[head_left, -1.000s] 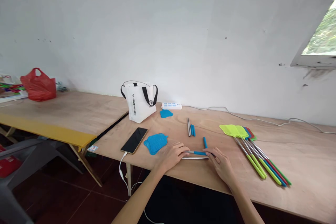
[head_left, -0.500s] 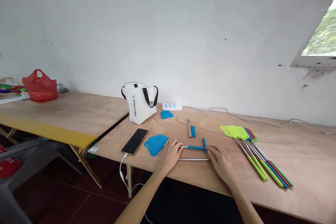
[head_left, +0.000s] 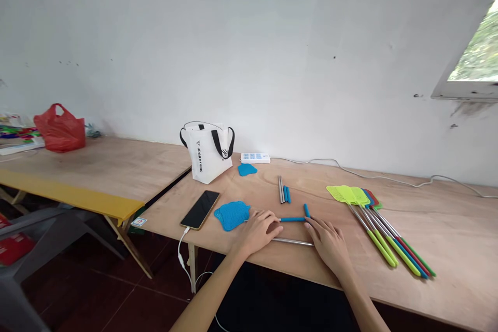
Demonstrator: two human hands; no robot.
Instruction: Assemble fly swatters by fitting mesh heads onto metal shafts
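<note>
A blue fly swatter lies across the table, its head among blue mesh swatter heads (head_left: 232, 216) and its blue handle (head_left: 292, 219) to the right. My left hand (head_left: 259, 231) is closed over its metal rod, thumb pointing right. My right hand (head_left: 330, 243) rests palm down with fingers extended, fingertips at the handle's right end. Just behind those fingertips a loose blue handle tube (head_left: 307, 210) touches or nearly touches that end. Nearer the front edge lies a bare metal rod (head_left: 292, 241), partly hidden by both hands.
Metal tubes (head_left: 281, 190) and short blue handles (head_left: 287, 194) lie farther back. Several finished swatters (head_left: 383, 233) fan out at right. A phone (head_left: 200, 210) with cable, a white bag (head_left: 208, 153), a power strip (head_left: 254, 157) and another blue swatter head (head_left: 247, 169) are leftward.
The blue handle has shifted slightly right, and the loose blue tube has tilted and moved back a little. My left thumb has spread rightward; the bare rod has turned slightly.
</note>
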